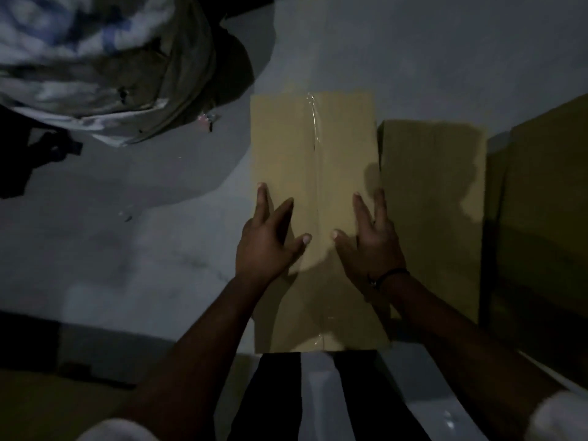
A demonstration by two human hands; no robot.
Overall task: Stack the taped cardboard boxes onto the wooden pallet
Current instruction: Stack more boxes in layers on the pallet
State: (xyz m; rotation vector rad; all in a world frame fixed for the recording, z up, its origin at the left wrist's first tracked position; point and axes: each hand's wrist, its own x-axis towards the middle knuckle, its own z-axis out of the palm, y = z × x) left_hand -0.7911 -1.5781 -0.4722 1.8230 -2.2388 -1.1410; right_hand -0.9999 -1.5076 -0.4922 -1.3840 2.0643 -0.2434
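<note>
A long brown cardboard box (311,160) with clear tape down its middle seam lies in front of me in dim light. My left hand (267,240) rests flat on its top near the left edge, fingers spread. My right hand (370,240), a dark band on its wrist, lies flat on the top near the right edge, fingers apart. Neither hand grips anything. A second brown box (436,198) stands directly to the right, touching the first. No wooden pallet can be made out in this dark view.
A third box (547,218) stands at the far right edge. A bulky pale sack or bundle (105,68) fills the top left. Grey concrete floor (143,249) spreads to the left. More cardboard (47,405) lies at bottom left; my dark trouser legs show below.
</note>
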